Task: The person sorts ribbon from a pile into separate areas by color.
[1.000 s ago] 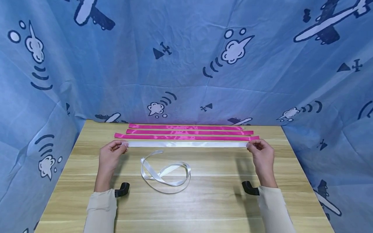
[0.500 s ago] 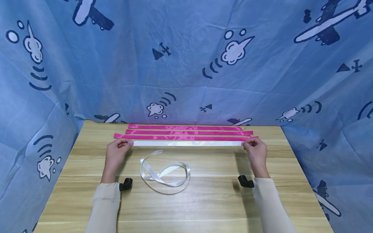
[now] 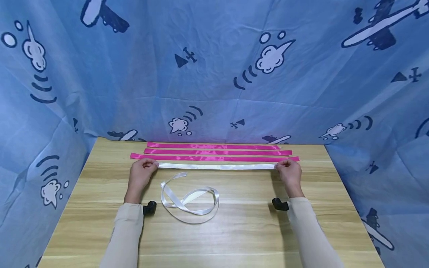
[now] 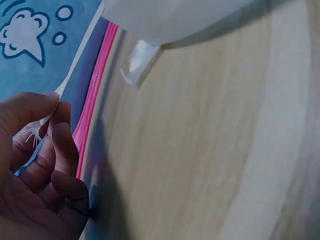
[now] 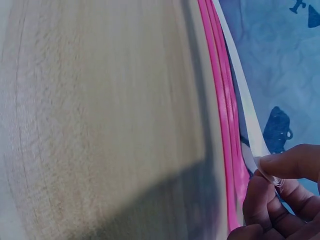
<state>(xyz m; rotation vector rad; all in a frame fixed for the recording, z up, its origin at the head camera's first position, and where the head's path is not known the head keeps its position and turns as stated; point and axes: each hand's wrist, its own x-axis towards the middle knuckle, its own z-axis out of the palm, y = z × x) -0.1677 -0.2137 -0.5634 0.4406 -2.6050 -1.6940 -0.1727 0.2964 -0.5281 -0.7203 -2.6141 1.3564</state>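
A white satin ribbon stretches between the two hands, just in front of the pink ribbons, sagging slightly at its middle. My left hand pinches its left end between thumb and index finger; frayed threads stick out past the fingers in the left wrist view. At the other end, my right hand pinches the ribbon the same way, and its frayed tip shows in the right wrist view. Three pink ribbons lie flat and roughly parallel along the table's back edge. A loose, looped white ribbon lies nearer, left of the middle.
The wooden table meets a blue curtain printed with planes and clouds at its back and sides. Black wrist mounts jut inward from both sleeves.
Both hands have come closer together, the left moving right and the right moving left, each with its ribbon end. The taut span is shorter and now sags a little.
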